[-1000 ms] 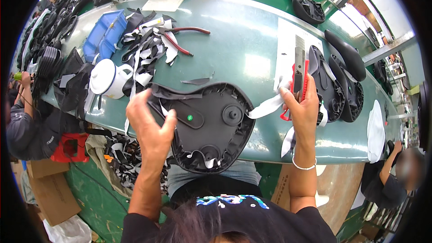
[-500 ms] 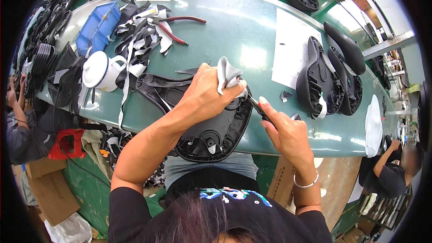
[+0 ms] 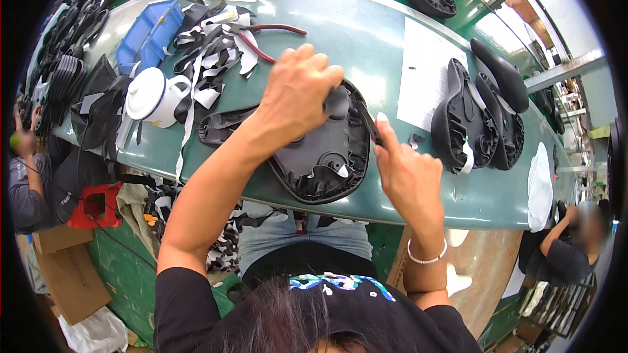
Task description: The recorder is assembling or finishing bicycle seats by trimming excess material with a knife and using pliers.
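Seat: my seat (image 3: 302, 159) is lying underside up on the bench (image 3: 353, 33), close to its near edge, the narrow nose pointing left
Left hand: my left hand (image 3: 294, 95) is curling its fingers over the seat's far side; they are hiding whatever may be between them, so I cannot tell if I am pinching cover
Right hand: my right hand (image 3: 412, 173) is grasping the cutter (image 3: 373, 129), its slim dark end lying along the seat's right rim
Done: the cover (image 3: 313, 189) is already folding inward along the near rim, and cut scraps (image 3: 209, 59) are piling up at the far left, so I am judging this seat partly trimmed
Remaining: a pale-backed bit (image 3: 343, 171) is sticking up by the near hub, and the rim by the cutter is seemingly needing work; my left hand is blocking part of the far side
Other seats: two upturned seats (image 3: 461, 114) are lying to the right, one trailing a white tail (image 3: 467, 157), so that one is looking unfinished
Textures: the cover is bunching in soft black pleats, the underside is showing stiff matt plastic with round hubs, the scraps are curling in black and white ribbons, and the bench is shining smooth green
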Motion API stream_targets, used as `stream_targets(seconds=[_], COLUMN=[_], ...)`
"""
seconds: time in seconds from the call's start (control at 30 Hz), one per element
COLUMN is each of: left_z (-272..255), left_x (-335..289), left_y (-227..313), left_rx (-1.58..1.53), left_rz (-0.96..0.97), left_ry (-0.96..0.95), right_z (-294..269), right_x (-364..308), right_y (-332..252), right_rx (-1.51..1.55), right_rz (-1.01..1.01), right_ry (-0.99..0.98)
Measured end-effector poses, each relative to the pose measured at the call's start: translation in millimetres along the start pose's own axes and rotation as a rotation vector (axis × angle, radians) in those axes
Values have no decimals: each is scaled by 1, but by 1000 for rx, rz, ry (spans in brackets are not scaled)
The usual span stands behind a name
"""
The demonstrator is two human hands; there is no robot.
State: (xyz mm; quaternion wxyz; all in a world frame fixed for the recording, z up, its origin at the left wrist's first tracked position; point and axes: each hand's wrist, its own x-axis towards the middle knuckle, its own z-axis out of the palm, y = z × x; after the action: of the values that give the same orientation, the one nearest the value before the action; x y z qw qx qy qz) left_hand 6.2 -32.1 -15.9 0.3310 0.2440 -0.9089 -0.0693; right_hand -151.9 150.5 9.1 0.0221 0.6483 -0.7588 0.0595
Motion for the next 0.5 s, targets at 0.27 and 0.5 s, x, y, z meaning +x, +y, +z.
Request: stream_targets(seconds=[0.27, 0.5], left_z=[-12, -81], left_x=[-4, -96], left_y=[-13, 19], left_rx=[-1273, -1390], left_rz=[-818, -500], left_ry=[328, -165], right_z=[-50, -30], right_x=[13, 53], right_y=[15, 58], right_rx=[-107, -34], right_rz=[-218, -671], right_ry=[-132, -164])
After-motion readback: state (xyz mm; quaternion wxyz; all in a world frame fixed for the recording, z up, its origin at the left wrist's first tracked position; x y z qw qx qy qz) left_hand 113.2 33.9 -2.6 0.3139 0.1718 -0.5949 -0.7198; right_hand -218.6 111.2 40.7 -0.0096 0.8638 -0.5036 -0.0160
